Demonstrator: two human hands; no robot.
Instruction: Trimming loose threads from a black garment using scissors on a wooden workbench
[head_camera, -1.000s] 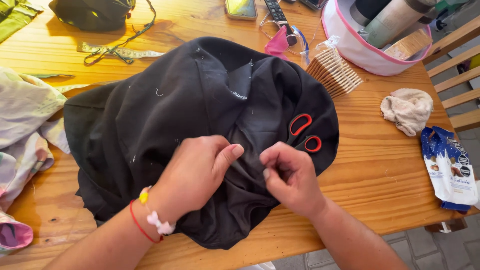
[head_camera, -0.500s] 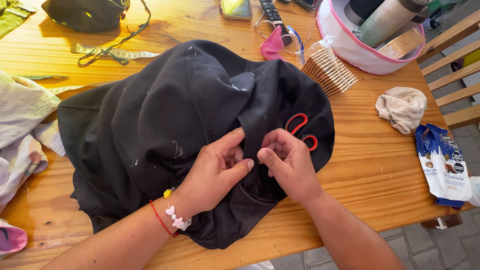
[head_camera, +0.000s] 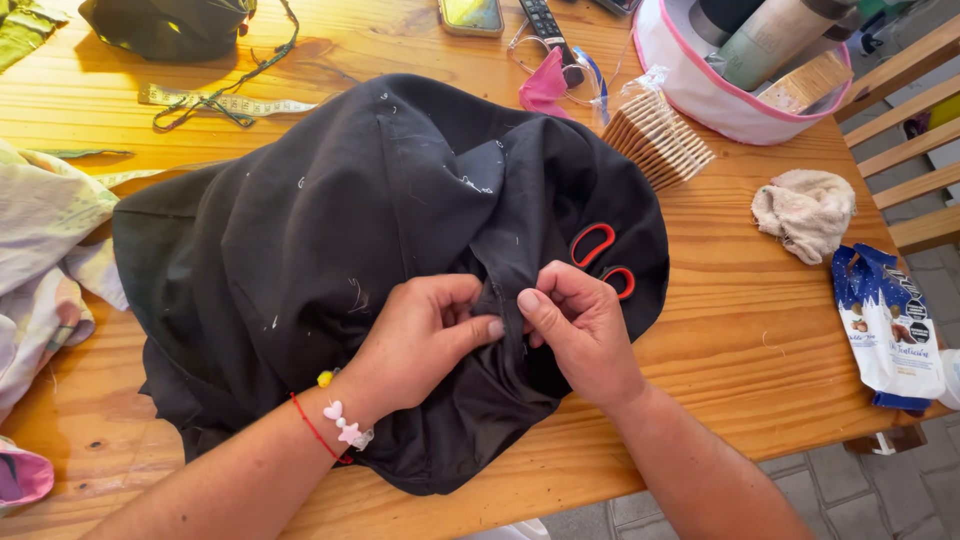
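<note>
A large black garment (head_camera: 330, 230) with white thread bits lies spread on the wooden table (head_camera: 760, 350). My left hand (head_camera: 425, 335) and my right hand (head_camera: 580, 325) pinch a raised fold of the black fabric between thumb and fingers, close together near the table's front edge. Red-handled scissors (head_camera: 600, 255) rest on the garment just behind my right hand, blades hidden in the cloth. A red string bracelet with white beads circles my left wrist.
A pale patterned cloth (head_camera: 40, 250) lies at left. A measuring tape (head_camera: 230, 100) and a dark bag (head_camera: 160, 25) lie at back left. Crackers (head_camera: 655, 135), a white-pink basket (head_camera: 720, 95), a beige rag (head_camera: 805, 210) and a blue snack packet (head_camera: 890, 330) sit at right.
Both hands moved together and slightly forward along the fold, now pinching it side by side. The garment shifted a little on the table.
</note>
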